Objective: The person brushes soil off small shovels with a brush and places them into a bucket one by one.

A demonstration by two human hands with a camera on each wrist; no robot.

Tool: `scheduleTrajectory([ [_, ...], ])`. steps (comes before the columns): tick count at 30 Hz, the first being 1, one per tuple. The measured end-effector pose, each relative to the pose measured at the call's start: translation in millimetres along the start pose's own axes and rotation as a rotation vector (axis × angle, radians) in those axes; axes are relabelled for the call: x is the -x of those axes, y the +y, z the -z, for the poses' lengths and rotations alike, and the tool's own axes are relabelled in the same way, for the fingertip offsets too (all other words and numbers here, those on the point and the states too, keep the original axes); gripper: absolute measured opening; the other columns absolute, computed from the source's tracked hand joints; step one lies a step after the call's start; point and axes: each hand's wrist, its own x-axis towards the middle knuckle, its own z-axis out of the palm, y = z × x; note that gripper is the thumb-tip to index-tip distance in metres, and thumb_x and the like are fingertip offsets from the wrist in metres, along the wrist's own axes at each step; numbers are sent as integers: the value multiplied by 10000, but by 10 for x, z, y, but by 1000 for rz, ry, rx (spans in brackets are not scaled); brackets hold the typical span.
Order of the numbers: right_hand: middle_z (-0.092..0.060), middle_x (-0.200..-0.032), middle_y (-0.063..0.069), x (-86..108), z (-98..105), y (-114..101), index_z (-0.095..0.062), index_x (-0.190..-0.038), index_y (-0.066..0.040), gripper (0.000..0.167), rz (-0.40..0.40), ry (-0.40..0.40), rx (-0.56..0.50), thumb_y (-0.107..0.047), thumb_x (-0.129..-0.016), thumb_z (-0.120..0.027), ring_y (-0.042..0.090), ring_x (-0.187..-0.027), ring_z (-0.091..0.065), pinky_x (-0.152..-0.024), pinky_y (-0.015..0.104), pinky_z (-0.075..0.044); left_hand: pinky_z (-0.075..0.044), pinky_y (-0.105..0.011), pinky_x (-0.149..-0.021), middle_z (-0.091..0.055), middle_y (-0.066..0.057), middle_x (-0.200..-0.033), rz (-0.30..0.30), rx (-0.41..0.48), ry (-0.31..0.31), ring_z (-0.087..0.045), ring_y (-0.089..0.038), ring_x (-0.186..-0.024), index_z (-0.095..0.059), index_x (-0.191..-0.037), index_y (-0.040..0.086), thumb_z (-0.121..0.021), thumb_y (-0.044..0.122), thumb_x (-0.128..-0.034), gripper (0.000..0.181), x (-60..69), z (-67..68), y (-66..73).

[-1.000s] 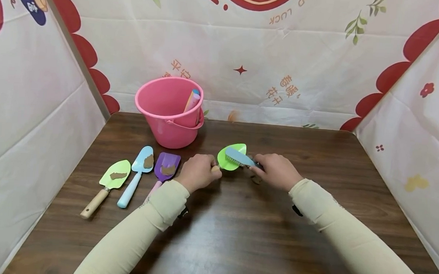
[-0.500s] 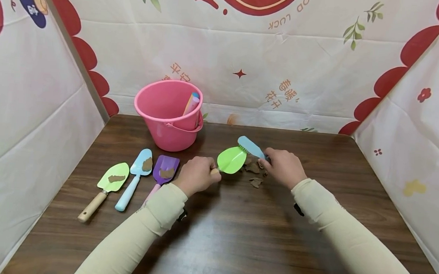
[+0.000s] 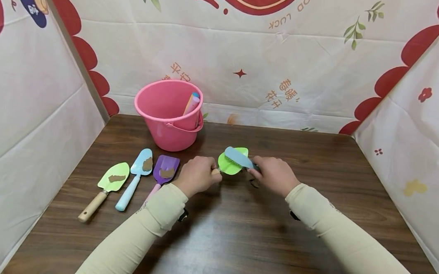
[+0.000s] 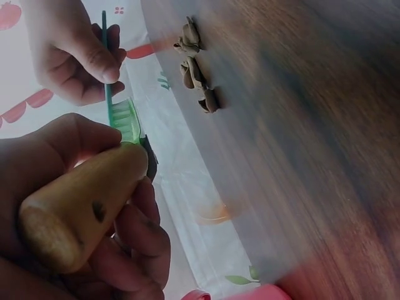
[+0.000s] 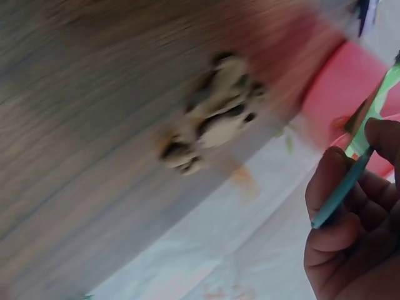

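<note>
Around the wooden handle (image 4: 87, 206) of a small green trowel (image 3: 226, 166), my left hand (image 3: 196, 176) has its fingers curled. The blade points right, away from that hand. My right hand (image 3: 277, 173) grips a light blue brush (image 3: 239, 158) by its handle. The brush head lies across the trowel blade, bristles toward it. In the left wrist view the bristles (image 4: 127, 122) appear against the green blade. Several curled brown scraps (image 4: 195, 75) lie on the table beside the trowel; in the head view my right hand mostly hides them.
On the left lie a green trowel (image 3: 114, 178), a light blue trowel (image 3: 130, 193) and a purple one (image 3: 166, 165), each with a brown scrap on its blade. A pink bucket (image 3: 171, 136) stands behind them, with a pastel-coloured object (image 3: 192, 104) inside. Printed cloth (image 3: 224, 50) walls the brown table (image 3: 214, 236).
Half a second ago the brush was at the blade's far tip; it has moved left, back over the blade. My right hand now covers most of the scraps. The left hand stays nearly still.
</note>
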Motion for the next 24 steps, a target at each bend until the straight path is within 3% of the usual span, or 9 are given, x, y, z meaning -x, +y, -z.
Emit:
scheduleTrajectory([
  [6,-507,-621,-10,11,-4,287,-592,-923,-82,193,-134,5,-10,-253,-952,-676,142,-478,-427,-459,321,-340,-325,-301,-486,-450,52,-615,2,-12,-2,-417,-124,-567,-529,-665,156,-638,194,-802,179,13,-18,-27],
  [9,-528,-627,-5,21,14,326,-605,-936,-73,199,-157,11,-15,-260,-957,-670,143,-473,-435,-455,321,-346,-317,-298,-484,-438,54,-609,-1,-13,1,-411,-121,-564,-520,-655,156,-634,187,-802,188,15,-27,-36],
  [18,-447,-620,-57,73,20,-230,-578,-870,-107,210,61,22,34,-263,-931,-705,132,-522,-464,-480,334,-416,-328,-297,-498,-447,39,-615,-10,-4,-14,-423,-132,-569,-529,-677,144,-652,204,-822,200,-12,-21,-10],
  [24,-511,-633,-32,88,-95,-144,-606,-911,-83,184,28,17,35,-235,-930,-707,184,-543,-539,-479,361,-446,-330,-307,-503,-439,44,-610,-2,-10,-19,-416,-133,-573,-529,-666,148,-652,202,-815,200,-7,-17,4],
])
